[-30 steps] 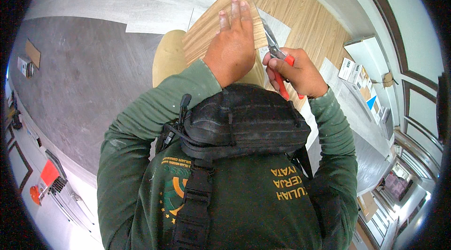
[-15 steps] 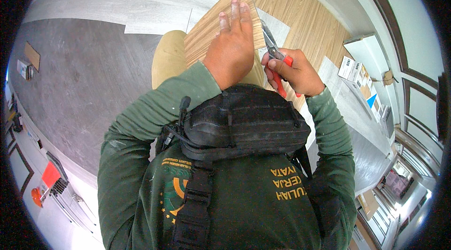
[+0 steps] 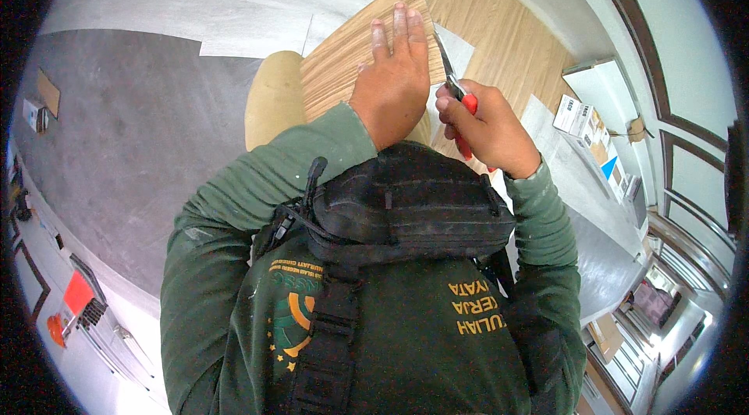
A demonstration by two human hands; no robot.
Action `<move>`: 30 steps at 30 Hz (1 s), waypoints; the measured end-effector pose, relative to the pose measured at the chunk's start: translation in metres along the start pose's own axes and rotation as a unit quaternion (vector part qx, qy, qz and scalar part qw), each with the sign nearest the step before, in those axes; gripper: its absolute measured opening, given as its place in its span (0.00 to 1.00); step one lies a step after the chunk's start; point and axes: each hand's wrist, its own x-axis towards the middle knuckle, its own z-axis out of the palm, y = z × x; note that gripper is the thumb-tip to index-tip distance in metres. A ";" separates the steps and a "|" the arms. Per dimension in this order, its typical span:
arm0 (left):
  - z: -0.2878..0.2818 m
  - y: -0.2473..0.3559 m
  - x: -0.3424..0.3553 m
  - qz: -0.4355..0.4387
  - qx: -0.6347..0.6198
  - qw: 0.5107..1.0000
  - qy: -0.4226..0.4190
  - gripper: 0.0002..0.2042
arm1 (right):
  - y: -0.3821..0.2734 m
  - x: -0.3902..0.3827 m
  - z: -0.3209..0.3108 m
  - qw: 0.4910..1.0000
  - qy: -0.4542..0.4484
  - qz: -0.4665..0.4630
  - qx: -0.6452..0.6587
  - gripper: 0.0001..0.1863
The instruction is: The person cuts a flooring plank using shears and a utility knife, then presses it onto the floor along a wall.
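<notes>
My left hand (image 3: 394, 95) lies flat on a wood-grain vinyl plank piece (image 3: 331, 64), fingers stretched toward its far end. The thumb is mostly hidden. The piece rests over my lap, by the khaki-covered knee (image 3: 275, 99). My right hand (image 3: 495, 126) is closed around red-handled snips (image 3: 469, 103). Their dark blades point away from me along the piece's right edge and look nearly edge-on. Whether the blades are apart or together I cannot make out.
Laid wood-grain planks (image 3: 507, 13) cover the floor ahead and right. Pale grey sheets (image 3: 156, 5) lie at the far left, beside dark grey bare floor (image 3: 148, 126). White printed boxes (image 3: 581, 122) stand by the right wall. A black bag (image 3: 413, 204) sits across my front.
The snips have turned more edge-on, with less of the blades and handles showing. The plank piece and my left hand have shifted slightly to the right and nearer.
</notes>
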 end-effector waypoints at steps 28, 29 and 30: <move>0.005 -0.017 0.008 0.051 0.026 0.998 -0.019 0.31 | -0.006 0.019 -0.007 0.982 -0.094 0.038 0.162 0.16; 0.005 -0.017 0.008 0.047 0.015 0.999 -0.016 0.31 | -0.006 0.019 -0.006 0.979 -0.092 0.046 0.173 0.15; 0.004 -0.017 0.007 0.045 0.010 0.999 -0.015 0.31 | -0.007 0.019 -0.006 0.977 -0.091 0.053 0.185 0.14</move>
